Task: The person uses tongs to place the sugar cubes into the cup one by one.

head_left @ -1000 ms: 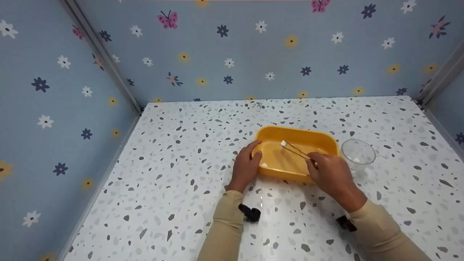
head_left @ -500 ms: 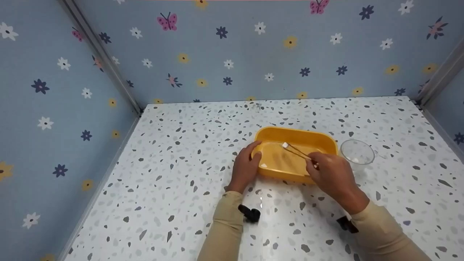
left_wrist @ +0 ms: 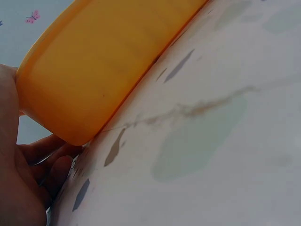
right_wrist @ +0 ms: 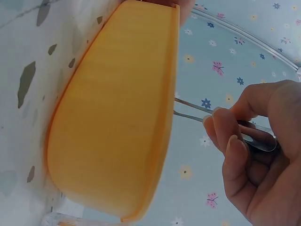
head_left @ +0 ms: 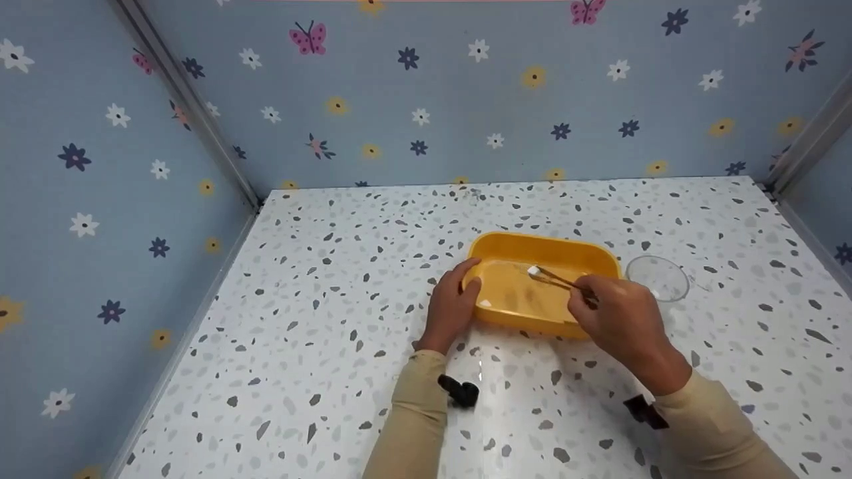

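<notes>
A yellow plastic tray (head_left: 526, 322) stands on the speckled table. My left hand (head_left: 449, 309) holds its left end, thumb and forefinger at the rim; the left wrist view shows the other fingers bent beside the tray's lower corner. Over the tray, my right hand (head_left: 619, 322) pinches metal tweezers (head_left: 562, 279), whose tips grip a small white cube (head_left: 533, 271). In the right wrist view the tweezers' tips are hidden behind the tray wall. A white piece (head_left: 485, 303) lies inside the tray at its near left corner.
A clear glass cup (head_left: 655, 279) stands just right of the tray, with something white low inside, partly hidden by my right hand. Flower-patterned walls (head_left: 466, 93) close off the table's back and sides.
My right hand has moved a little to the right, carrying the tweezers and white cube with it. The left hand and the tray stay where they were.
</notes>
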Demonstrator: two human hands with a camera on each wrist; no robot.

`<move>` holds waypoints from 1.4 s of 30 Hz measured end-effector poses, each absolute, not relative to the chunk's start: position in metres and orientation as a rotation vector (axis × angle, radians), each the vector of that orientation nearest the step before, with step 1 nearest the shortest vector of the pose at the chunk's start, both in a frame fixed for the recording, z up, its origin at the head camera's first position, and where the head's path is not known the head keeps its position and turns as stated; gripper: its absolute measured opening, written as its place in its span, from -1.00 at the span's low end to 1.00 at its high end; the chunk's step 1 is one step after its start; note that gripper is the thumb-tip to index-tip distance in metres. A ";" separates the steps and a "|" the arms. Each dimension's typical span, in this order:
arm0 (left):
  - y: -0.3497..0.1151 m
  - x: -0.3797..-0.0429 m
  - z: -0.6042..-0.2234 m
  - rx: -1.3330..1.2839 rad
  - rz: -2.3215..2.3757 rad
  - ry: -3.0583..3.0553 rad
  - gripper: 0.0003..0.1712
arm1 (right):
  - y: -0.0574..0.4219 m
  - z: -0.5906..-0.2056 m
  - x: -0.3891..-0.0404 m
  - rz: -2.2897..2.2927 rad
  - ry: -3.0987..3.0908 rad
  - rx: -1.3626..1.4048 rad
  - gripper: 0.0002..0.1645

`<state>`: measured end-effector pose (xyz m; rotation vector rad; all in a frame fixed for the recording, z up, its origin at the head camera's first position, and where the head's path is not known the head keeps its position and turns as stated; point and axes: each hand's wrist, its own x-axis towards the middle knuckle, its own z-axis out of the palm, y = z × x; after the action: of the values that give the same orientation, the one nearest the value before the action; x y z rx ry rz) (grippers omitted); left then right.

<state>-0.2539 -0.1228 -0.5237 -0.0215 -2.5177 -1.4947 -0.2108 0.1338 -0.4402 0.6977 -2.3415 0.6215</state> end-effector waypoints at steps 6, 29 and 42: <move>-0.123 -0.255 -0.524 -0.019 -1.500 -2.519 -0.53 | 0.136 -0.434 -0.209 0.637 -2.326 0.681 -0.95; -0.122 -0.254 -0.523 -0.009 -1.494 -2.531 -0.52 | 0.150 -0.411 -0.204 0.678 -2.348 0.584 -0.92; -0.122 -0.254 -0.523 -0.007 -1.490 -2.534 -0.52 | 0.160 -0.401 -0.201 0.652 -2.336 0.524 -0.90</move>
<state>-0.2543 -0.1223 -0.5231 -0.0069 -2.5340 -1.4898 -0.2006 0.1597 -0.4012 0.5243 -2.3365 0.6515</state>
